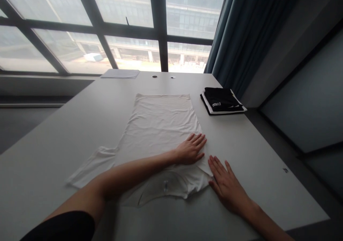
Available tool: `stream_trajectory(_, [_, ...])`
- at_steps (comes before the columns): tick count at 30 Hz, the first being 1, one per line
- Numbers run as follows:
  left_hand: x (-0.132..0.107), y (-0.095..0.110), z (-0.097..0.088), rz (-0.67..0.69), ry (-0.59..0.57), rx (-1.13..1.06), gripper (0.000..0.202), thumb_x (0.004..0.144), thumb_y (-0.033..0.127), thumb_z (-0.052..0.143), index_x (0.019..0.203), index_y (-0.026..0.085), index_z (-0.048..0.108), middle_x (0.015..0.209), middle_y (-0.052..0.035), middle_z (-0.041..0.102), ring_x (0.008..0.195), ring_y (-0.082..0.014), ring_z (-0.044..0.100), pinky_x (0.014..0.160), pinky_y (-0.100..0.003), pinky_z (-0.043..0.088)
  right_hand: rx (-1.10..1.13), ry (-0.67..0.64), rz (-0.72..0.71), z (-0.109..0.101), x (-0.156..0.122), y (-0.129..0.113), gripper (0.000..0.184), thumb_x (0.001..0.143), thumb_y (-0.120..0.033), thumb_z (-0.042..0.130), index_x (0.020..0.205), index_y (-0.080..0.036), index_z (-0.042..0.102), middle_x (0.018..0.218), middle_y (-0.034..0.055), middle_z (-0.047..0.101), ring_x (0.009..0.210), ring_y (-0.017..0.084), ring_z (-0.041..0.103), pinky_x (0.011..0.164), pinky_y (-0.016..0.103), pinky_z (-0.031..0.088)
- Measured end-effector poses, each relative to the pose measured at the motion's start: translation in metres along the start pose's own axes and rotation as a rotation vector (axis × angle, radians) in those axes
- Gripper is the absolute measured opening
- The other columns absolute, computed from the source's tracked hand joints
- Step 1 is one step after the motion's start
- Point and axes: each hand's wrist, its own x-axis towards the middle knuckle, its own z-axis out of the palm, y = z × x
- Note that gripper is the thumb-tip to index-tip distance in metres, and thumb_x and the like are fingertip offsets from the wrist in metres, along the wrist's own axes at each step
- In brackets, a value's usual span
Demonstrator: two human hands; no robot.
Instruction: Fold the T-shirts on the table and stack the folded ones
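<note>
A white T-shirt [160, 119] lies spread on the white table, its hem toward the window and its neck opening toward me. Its left sleeve as I see it stretches out flat; the fabric near the right sleeve is bunched and creased. Reaching across the shirt, my left hand [190, 149] rests flat on its right side edge with the fingers spread. My right hand [227, 187] lies at the bunched sleeve, fingers stretched out, the fingertips at the cloth's edge. My left forearm hides part of the shirt's chest.
Folded black and white clothes [222, 101] are stacked near the table's right edge. Some white paper [120, 73] lies at the far left corner of the table [80, 123]. Two small round openings are near the far edge, before the window. A blue curtain [241, 30] hangs at right.
</note>
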Motion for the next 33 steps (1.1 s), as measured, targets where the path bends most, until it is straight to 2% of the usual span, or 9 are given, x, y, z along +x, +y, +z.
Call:
stream_trajectory(5, [0.0,0.001,-0.007,0.019,0.021,-0.014,0.061,0.105,0.043,0.034,0.155,0.008,0.033,0.164,-0.0175,0.024,0.154,-0.0271,0.016,0.124,-0.047,0.011,0.002,0.073,-0.068,-0.011,-0.004,-0.013,0.073,0.104,-0.039,0.04,0.161,-0.018,0.0,0.165,0.0128,0.02,0.153,0.028,0.017,0.122,0.056,0.018])
stream_trajectory(8, [-0.004,0.001,-0.001,0.008,0.015,-0.004,0.064,0.104,0.045,0.035,0.156,0.007,0.03,0.164,-0.0175,0.024,0.154,-0.0281,0.016,0.124,-0.048,0.009,0.021,0.023,-0.174,-0.014,-0.01,-0.019,0.074,0.102,-0.042,0.044,0.161,-0.02,0.004,0.165,0.0105,0.02,0.153,0.028,0.018,0.123,0.054,0.017])
stream_trajectory(12, [-0.008,-0.001,0.007,-0.005,0.003,0.002,0.07,0.104,0.05,0.034,0.158,0.007,0.025,0.164,-0.0184,0.023,0.153,-0.0291,0.017,0.124,-0.048,0.008,0.024,-0.029,-0.178,-0.014,-0.025,-0.016,0.079,0.102,-0.047,0.045,0.161,-0.018,0.002,0.164,0.012,0.021,0.152,0.027,0.021,0.123,0.053,0.018])
stream_trajectory(16, [-0.007,-0.001,0.003,-0.004,0.02,0.007,0.069,0.104,0.051,0.034,0.157,0.007,0.027,0.162,-0.0188,0.027,0.153,-0.0279,0.019,0.124,-0.047,0.009,0.025,-0.056,-0.179,-0.016,-0.032,-0.011,0.079,0.101,-0.047,0.045,0.161,-0.018,0.002,0.165,0.0125,0.02,0.152,0.029,0.02,0.123,0.056,0.015])
stream_trajectory(20, [-0.004,0.003,0.003,-0.023,0.05,0.014,0.069,0.104,0.053,0.033,0.155,0.006,0.032,0.16,-0.0187,0.033,0.152,-0.0275,0.021,0.124,-0.047,0.008,0.072,0.001,-0.15,-0.02,-0.018,-0.011,0.075,0.103,-0.045,0.041,0.162,-0.018,0.003,0.164,0.0134,0.021,0.153,0.029,0.018,0.122,0.056,0.018])
stream_trajectory(24, [-0.002,0.001,0.0,-0.032,0.028,0.003,0.07,0.103,0.056,0.035,0.155,0.009,0.032,0.162,-0.018,0.029,0.152,-0.0277,0.021,0.123,-0.047,0.011,0.142,0.139,-0.02,-0.032,0.019,-0.01,0.067,0.105,-0.042,0.032,0.162,-0.02,0.004,0.164,0.0139,0.022,0.153,0.029,0.017,0.121,0.057,0.021])
stream_trajectory(26, [-0.006,-0.006,-0.013,-0.064,0.035,0.008,0.066,0.104,0.053,0.035,0.156,0.012,0.032,0.163,-0.0163,0.028,0.153,-0.0269,0.019,0.123,-0.048,0.011,0.188,0.199,0.025,-0.043,0.043,-0.01,0.063,0.106,-0.04,0.028,0.162,-0.021,0.007,0.165,0.013,0.023,0.153,0.028,0.016,0.121,0.056,0.022])
stream_trajectory(29, [-0.025,-0.029,-0.047,-0.221,0.06,0.029,0.06,0.105,0.044,0.037,0.156,0.014,0.03,0.164,-0.0148,0.026,0.153,-0.0281,0.017,0.123,-0.049,0.013,0.26,0.275,0.056,-0.058,0.081,-0.012,0.059,0.106,-0.037,0.025,0.162,-0.021,0.013,0.164,0.012,0.026,0.153,0.025,0.016,0.121,0.055,0.021])
stream_trajectory(33, [-0.089,-0.066,-0.097,-0.529,0.088,0.086,0.057,0.102,0.035,0.041,0.155,0.014,0.034,0.162,-0.0146,0.031,0.151,-0.0308,0.025,0.121,-0.048,0.022,0.35,0.273,0.0,-0.064,0.129,-0.03,0.056,0.106,-0.036,0.026,0.159,-0.02,0.026,0.162,0.0126,0.031,0.152,0.025,0.021,0.12,0.054,0.024])
